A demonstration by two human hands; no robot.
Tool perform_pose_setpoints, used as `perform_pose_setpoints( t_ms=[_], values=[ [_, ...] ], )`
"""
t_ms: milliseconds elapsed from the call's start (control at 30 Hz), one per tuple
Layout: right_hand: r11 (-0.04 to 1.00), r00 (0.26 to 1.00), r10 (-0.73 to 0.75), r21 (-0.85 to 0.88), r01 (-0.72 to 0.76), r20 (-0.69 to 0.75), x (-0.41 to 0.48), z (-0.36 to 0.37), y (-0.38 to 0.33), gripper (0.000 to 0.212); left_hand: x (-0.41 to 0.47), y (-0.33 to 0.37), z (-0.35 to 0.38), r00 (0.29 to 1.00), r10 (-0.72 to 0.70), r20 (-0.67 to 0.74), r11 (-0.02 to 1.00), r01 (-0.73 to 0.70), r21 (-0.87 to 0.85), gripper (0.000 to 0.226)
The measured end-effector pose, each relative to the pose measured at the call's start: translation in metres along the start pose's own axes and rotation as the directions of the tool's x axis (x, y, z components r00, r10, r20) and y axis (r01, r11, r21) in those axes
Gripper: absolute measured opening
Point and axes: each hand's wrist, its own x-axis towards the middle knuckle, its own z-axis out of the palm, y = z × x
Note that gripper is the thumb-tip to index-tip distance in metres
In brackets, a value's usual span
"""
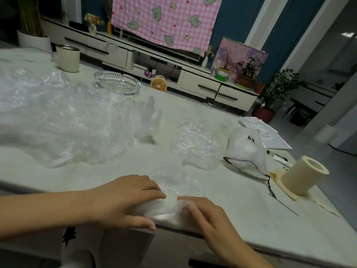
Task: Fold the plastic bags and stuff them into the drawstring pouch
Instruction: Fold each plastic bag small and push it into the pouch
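From the head view, both hands work at the near edge of the table (241, 213) on a folded plastic bag (164, 208). The left hand (131, 200) clasps it, fingers over the top and thumb along the near side. The right hand (210, 219) lies flat on the bag's right end with straight fingers pressing down. The hands are close together, with only a strip of the bag showing between them. A big heap of loose bags (58, 122) covers the left side of the table, and one crumpled bag (195, 146) lies alone near the middle. The drawstring pouch (247, 151), white with a dark cord, lies towards the right edge, beside some papers (270, 136) and a cream roll (303, 176). A glass ashtray (117, 82) and a cup (67, 58) stand by the far edge.
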Motion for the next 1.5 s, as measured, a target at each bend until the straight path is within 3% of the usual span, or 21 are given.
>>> perform_pose_setpoints(
  t_ms=[100,167,300,400,500,600,700,767,833,900,933,1000,1033,1100,1167,1233,1300,1400,1500],
  values=[
    [0.986,0.984,0.136,0.116,-0.123,-0.112,0.009,-0.008,0.002,0.046,-0.006,-0.003,0.004,0.994,-0.078,-0.082,0.992,0.068,-0.110,0.048],
    [0.976,0.956,0.197,0.136,-0.170,-0.219,0.017,-0.008,0.002,0.039,-0.006,-0.005,0.009,0.967,-0.205,-0.149,0.962,0.171,-0.214,0.038],
    [0.956,0.897,0.290,0.065,-0.285,-0.333,0.032,-0.004,0.002,0.039,0.013,-0.002,0.014,0.797,-0.593,-0.114,0.745,0.489,-0.454,0.058],
    [0.911,0.889,0.331,-0.141,-0.389,-0.317,0.042,0.002,0.000,0.039,0.032,-0.001,0.014,0.688,-0.722,-0.065,0.674,0.680,-0.287,0.055],
    [0.798,0.904,0.293,-0.440,-0.411,-0.313,0.045,0.005,0.000,0.023,0.039,-0.007,0.014,0.641,-0.766,-0.050,0.642,0.767,-0.001,0.046],
    [0.768,0.891,0.302,-0.468,-0.438,-0.338,0.044,0.003,0.003,0.012,0.034,-0.012,0.015,0.669,-0.742,-0.045,0.643,0.728,0.237,0.035],
    [0.699,0.887,0.291,-0.553,-0.453,-0.359,0.040,-0.006,0.011,0.020,0.035,-0.012,0.019,0.701,-0.710,-0.065,0.641,0.681,0.354,0.033],
    [0.673,0.881,0.282,-0.576,-0.464,-0.380,0.036,-0.012,0.017,0.022,0.035,-0.017,0.021,0.788,-0.593,-0.164,0.706,0.607,0.365,0.029],
    [0.650,0.879,0.286,-0.596,-0.471,-0.382,0.032,-0.016,0.022,0.021,0.034,-0.019,0.018,0.849,-0.494,-0.189,0.777,0.528,0.342,0.039],
    [0.617,0.890,0.284,-0.642,-0.455,-0.357,0.029,-0.020,0.029,0.020,0.035,-0.019,0.017,0.828,-0.545,-0.134,0.788,0.560,0.256,0.040],
    [0.635,0.901,0.272,-0.640,-0.433,-0.339,0.029,-0.022,0.032,0.019,0.036,-0.023,0.019,0.766,-0.623,-0.158,0.759,0.641,0.116,0.037],
    [0.778,0.918,0.251,-0.500,-0.380,-0.308,0.033,-0.032,0.033,0.018,0.044,-0.025,0.008,0.601,-0.798,-0.036,0.577,0.745,-0.336,0.034],
    [0.864,0.917,0.258,-0.352,-0.361,-0.305,0.038,-0.038,0.030,0.016,0.051,-0.029,0.003,0.554,-0.832,-0.004,0.470,0.701,-0.536,0.034],
    [0.950,0.913,0.304,0.015,-0.312,-0.272,0.047,-0.050,0.014,0.015,0.063,-0.033,-0.009,0.549,-0.835,0.032,0.341,0.564,-0.752,0.034],
    [0.920,0.943,0.296,0.311,-0.239,-0.152,0.052,-0.054,-0.003,0.024,0.070,-0.032,-0.019,0.654,-0.745,0.129,0.338,0.537,-0.773,0.033],
    [0.876,0.965,0.261,0.413,-0.250,0.031,0.057,-0.053,-0.016,0.048,0.074,-0.026,-0.028,0.749,-0.626,0.216,0.385,0.538,-0.750,0.032],
    [0.837,0.942,0.251,0.439,-0.327,0.223,0.061,-0.050,-0.022,0.061,0.076,-0.021,-0.034,0.791,-0.540,0.285,0.392,0.537,-0.747,0.030],
    [0.810,0.877,0.244,0.409,-0.420,0.415,0.064,-0.047,-0.025,0.045,0.079,-0.014,-0.038,0.807,-0.495,0.322,0.417,0.546,-0.727,0.029],
    [0.802,0.867,0.229,0.419,-0.425,0.442,0.057,-0.043,-0.022,0.010,0.077,-0.014,-0.042,0.771,-0.546,0.327,0.390,0.580,-0.715,0.027]
  ],
)
